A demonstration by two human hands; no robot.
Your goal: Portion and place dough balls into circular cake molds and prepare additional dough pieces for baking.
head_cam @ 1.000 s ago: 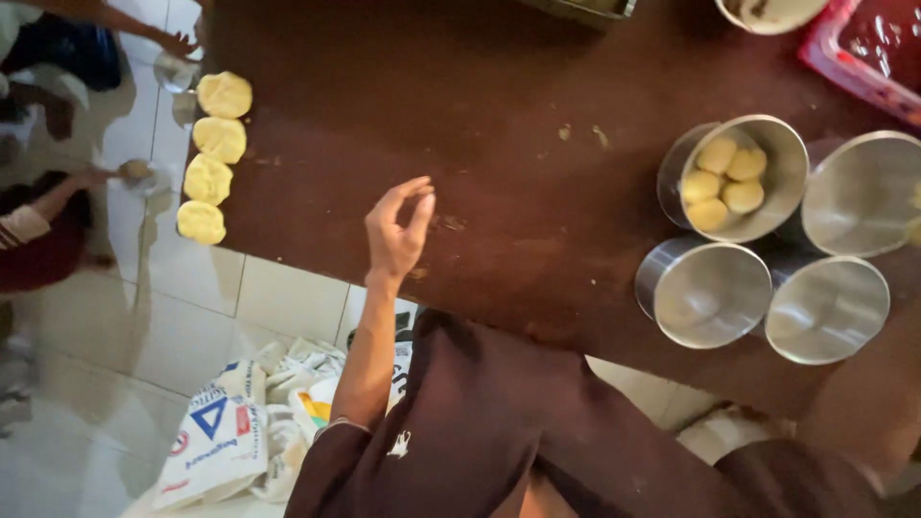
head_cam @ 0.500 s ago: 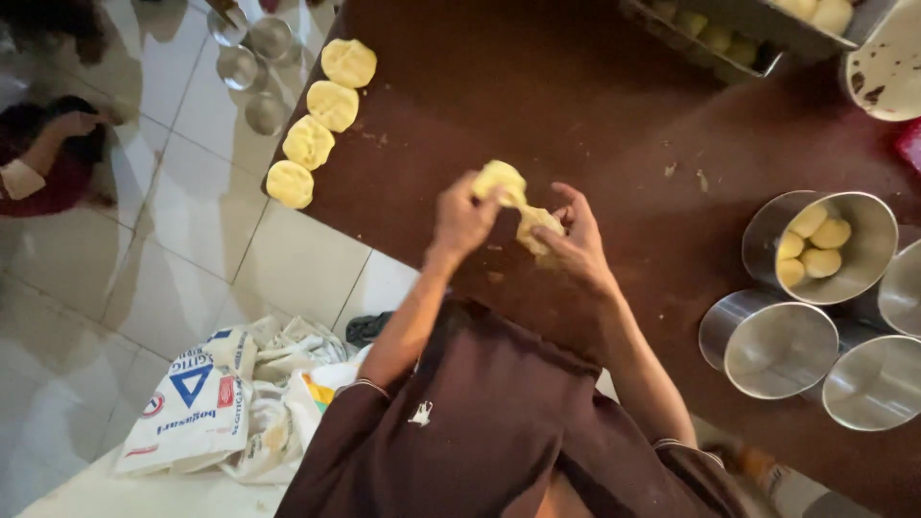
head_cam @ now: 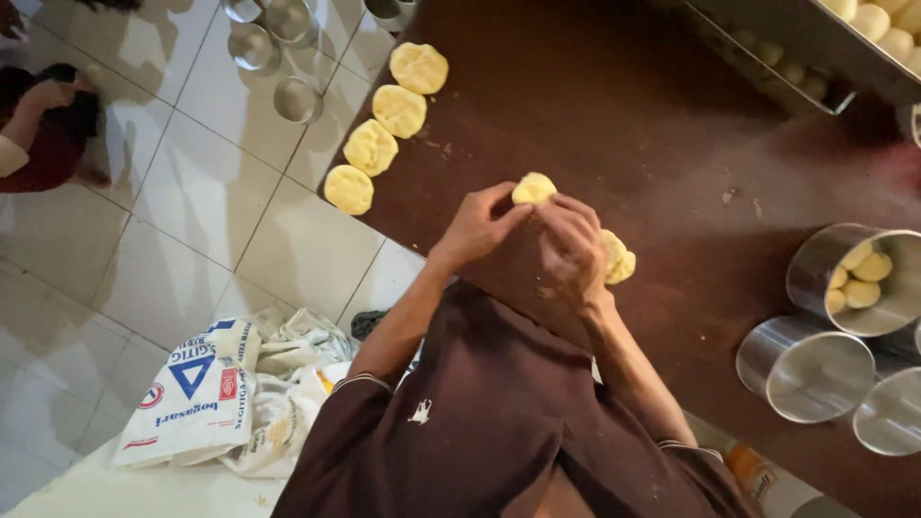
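Over a dark brown table point(head_cam: 614, 105), my left hand point(head_cam: 475, 225) and my right hand point(head_cam: 568, 247) are together, both gripping a pale yellow piece of dough point(head_cam: 533, 188). More of the dough point(head_cam: 618, 257) bulges out to the right of my right hand. A row of several flattened yellow dough rounds point(head_cam: 384, 125) lies along the table's left edge, beyond my hands. My brown sleeves and shirt fill the lower middle of the view.
Steel cups stand at the right, one point(head_cam: 857, 276) holding dough balls, another point(head_cam: 804, 367) lying open. A metal tray of dough balls point(head_cam: 868, 29) is top right. On the tiled floor are steel bowls point(head_cam: 295, 98), white sacks point(head_cam: 197, 393) and a crouching person point(head_cam: 43, 129).
A second ago only my left hand was raised over the table. Both hands have since closed on a piece of dough, and the view has shifted left.
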